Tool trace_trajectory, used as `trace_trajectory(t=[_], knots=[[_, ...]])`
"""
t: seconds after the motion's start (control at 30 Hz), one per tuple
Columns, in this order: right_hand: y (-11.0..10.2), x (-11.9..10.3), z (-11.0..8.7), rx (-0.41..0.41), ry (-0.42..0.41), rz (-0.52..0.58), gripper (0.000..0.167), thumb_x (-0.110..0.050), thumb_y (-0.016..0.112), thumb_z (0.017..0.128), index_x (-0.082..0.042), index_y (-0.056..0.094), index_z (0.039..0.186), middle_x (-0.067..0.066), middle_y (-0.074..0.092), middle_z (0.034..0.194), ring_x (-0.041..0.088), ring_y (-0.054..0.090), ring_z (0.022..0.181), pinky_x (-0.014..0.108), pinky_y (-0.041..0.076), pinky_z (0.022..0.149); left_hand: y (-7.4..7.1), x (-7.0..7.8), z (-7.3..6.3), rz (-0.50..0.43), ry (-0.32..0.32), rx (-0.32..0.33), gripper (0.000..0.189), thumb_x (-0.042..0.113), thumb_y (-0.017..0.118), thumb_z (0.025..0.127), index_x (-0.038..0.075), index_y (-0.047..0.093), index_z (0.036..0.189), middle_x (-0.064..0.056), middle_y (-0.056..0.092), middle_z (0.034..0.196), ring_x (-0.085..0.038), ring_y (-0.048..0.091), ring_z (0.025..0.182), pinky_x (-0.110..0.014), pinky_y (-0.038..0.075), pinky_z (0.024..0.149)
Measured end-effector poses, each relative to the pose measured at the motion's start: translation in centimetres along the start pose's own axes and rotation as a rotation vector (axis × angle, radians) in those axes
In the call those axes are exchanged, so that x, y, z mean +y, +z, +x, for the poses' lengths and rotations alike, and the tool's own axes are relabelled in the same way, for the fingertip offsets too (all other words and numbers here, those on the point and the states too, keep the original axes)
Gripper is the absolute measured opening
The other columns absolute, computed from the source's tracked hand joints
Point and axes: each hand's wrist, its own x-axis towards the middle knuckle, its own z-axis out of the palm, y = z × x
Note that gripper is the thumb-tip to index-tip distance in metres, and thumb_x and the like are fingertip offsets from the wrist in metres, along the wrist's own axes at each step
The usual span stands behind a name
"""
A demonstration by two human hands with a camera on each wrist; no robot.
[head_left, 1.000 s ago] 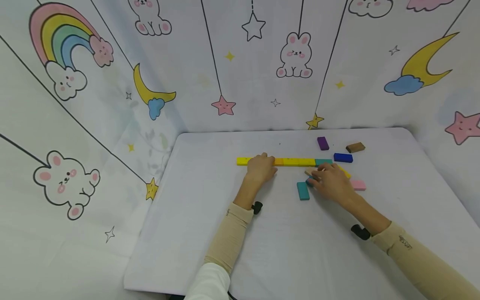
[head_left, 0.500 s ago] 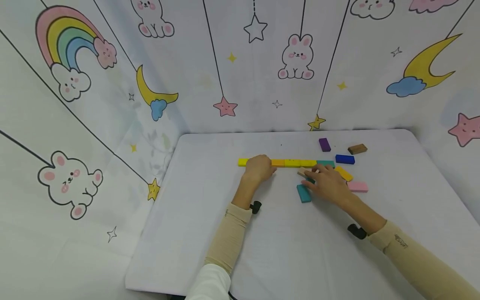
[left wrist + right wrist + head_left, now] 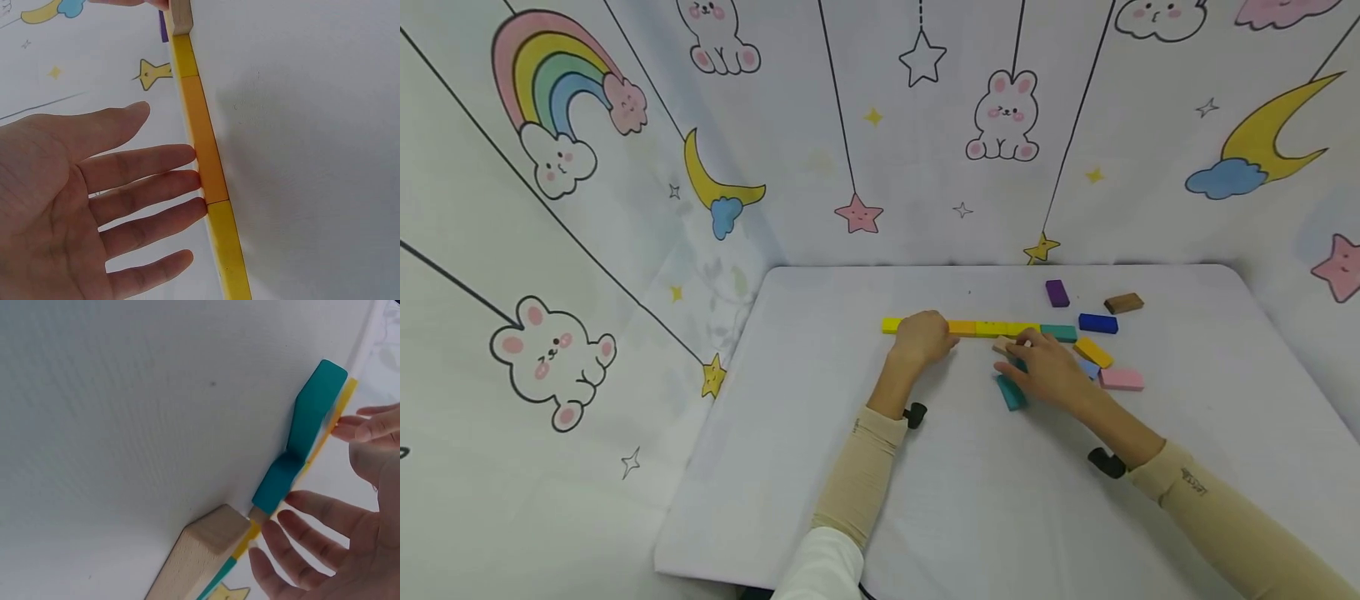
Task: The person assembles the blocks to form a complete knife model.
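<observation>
My left hand (image 3: 922, 337) lies over a row of yellow (image 3: 230, 250) and orange blocks (image 3: 208, 137); in the left wrist view its straight fingertips touch the row's side. My right hand (image 3: 1048, 367) is just in front of the row's right end, where a teal block (image 3: 1060, 333) sits. By its index fingertip is a light wooden block (image 3: 1002, 344). In the right wrist view its extended fingers come up to a teal block (image 3: 278, 481) partly under the hand. Another teal block (image 3: 1011, 392) lies slanted below the thumb. A larger wooden block (image 3: 206, 547) shows there too.
Right of the row lie a purple block (image 3: 1057, 293), a brown block (image 3: 1123, 303), a dark blue block (image 3: 1098, 323), an amber block (image 3: 1093, 352), a light blue block (image 3: 1088, 367) and a pink block (image 3: 1122, 380). A white cloth covers the table (image 3: 760, 467).
My right hand has shifted left along the row, and the light wooden block moved left with it. The front teal block turned slightly. The light blue block came into view. My left hand stayed.
</observation>
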Motion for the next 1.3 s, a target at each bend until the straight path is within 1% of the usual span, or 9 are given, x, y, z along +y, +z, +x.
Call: trace_trajectory(t=[0.13, 0.27, 0.43, 0.6, 0.7, 0.83, 0.93, 1.1, 1.3], knots=[[-0.1, -0.3, 0.1, -0.011, 0.003, 0.006, 0.056, -0.045, 0.065, 0.103, -0.006, 0.063, 0.143, 0.021, 0.06, 0.13, 0.039, 0.057, 0.112, 0.059, 0.053, 0.097, 0.1, 0.0, 0.1, -0.004, -0.003, 0.003, 0.041, 0.046, 0.062, 0.104, 0.01, 0.08, 0.109, -0.001, 0.072, 0.103, -0.014, 0.061, 0.077, -0.032, 0.057, 0.076], [0.0, -0.5, 0.3, -0.009, -0.004, -0.002, 0.054, -0.044, 0.064, 0.104, -0.006, 0.063, 0.143, 0.021, 0.06, 0.133, 0.041, 0.057, 0.116, 0.06, 0.051, 0.1, 0.1, -0.1, 0.1, -0.01, -0.006, 0.006, 0.04, 0.046, 0.062, 0.104, 0.01, 0.08, 0.108, -0.001, 0.072, 0.103, -0.013, 0.061, 0.077, -0.033, 0.057, 0.076], [0.2, -1.0, 0.1, -0.006, -0.034, 0.015, 0.05, -0.04, 0.054, 0.109, -0.004, 0.062, 0.144, 0.021, 0.058, 0.138, 0.043, 0.054, 0.122, 0.062, 0.046, 0.105, 0.1, -0.1, 0.1, -0.014, -0.01, -0.002, 0.04, 0.045, 0.062, 0.104, 0.01, 0.08, 0.109, -0.001, 0.072, 0.105, -0.013, 0.06, 0.077, -0.033, 0.057, 0.077], [0.4, -1.5, 0.0, -0.013, -0.038, 0.069, 0.05, -0.037, 0.048, 0.112, -0.003, 0.059, 0.146, 0.022, 0.056, 0.143, 0.044, 0.052, 0.128, 0.064, 0.042, 0.109, 0.0, 0.0, 0.1, -0.009, 0.001, -0.012, 0.039, 0.045, 0.062, 0.105, 0.011, 0.081, 0.11, -0.001, 0.072, 0.105, -0.014, 0.06, 0.076, -0.032, 0.056, 0.074], [0.6, -1.7, 0.0, -0.013, -0.042, 0.097, 0.05, -0.037, 0.049, 0.112, -0.002, 0.059, 0.146, 0.024, 0.055, 0.146, 0.045, 0.05, 0.133, 0.064, 0.039, 0.112, -0.1, 0.0, 0.0, -0.012, 0.003, -0.013, 0.038, 0.044, 0.061, 0.105, 0.012, 0.081, 0.11, 0.0, 0.072, 0.104, -0.014, 0.06, 0.076, -0.032, 0.056, 0.075], [0.8, -2.0, -0.1, -0.012, -0.057, 0.082, 0.05, -0.035, 0.05, 0.111, -0.002, 0.058, 0.147, 0.025, 0.053, 0.149, 0.046, 0.047, 0.137, 0.065, 0.037, 0.114, -0.2, -0.1, -0.1, -0.015, 0.007, -0.01, 0.037, 0.044, 0.062, 0.105, 0.013, 0.081, 0.112, 0.0, 0.072, 0.104, -0.014, 0.06, 0.077, -0.033, 0.056, 0.076], [0.9, -2.2, -0.1, -0.015, -0.055, 0.048, 0.05, -0.035, 0.051, 0.111, -0.003, 0.057, 0.148, 0.024, 0.053, 0.15, 0.046, 0.047, 0.138, 0.065, 0.038, 0.113, -0.3, -0.1, -0.1, -0.011, 0.012, -0.007, 0.037, 0.044, 0.062, 0.105, 0.013, 0.081, 0.113, 0.0, 0.072, 0.104, -0.014, 0.059, 0.077, -0.033, 0.056, 0.077], [1.1, -2.5, 0.1, -0.016, -0.039, 0.021, 0.052, -0.039, 0.051, 0.11, -0.005, 0.057, 0.148, 0.023, 0.053, 0.15, 0.046, 0.046, 0.138, 0.066, 0.039, 0.111, -0.3, -0.1, -0.1, -0.018, 0.013, -0.007, 0.037, 0.043, 0.062, 0.105, 0.013, 0.081, 0.113, 0.0, 0.072, 0.106, -0.013, 0.06, 0.078, -0.032, 0.056, 0.077], [1.2, -3.1, 0.4, -0.008, -0.038, 0.001, 0.056, -0.045, 0.055, 0.108, -0.007, 0.058, 0.148, 0.021, 0.055, 0.147, 0.045, 0.048, 0.135, 0.065, 0.042, 0.108, -0.2, -0.2, -0.2, 0.005, 0.02, -0.005, 0.037, 0.044, 0.062, 0.105, 0.014, 0.08, 0.117, 0.0, 0.073, 0.115, -0.013, 0.064, 0.086, -0.034, 0.058, 0.083]])
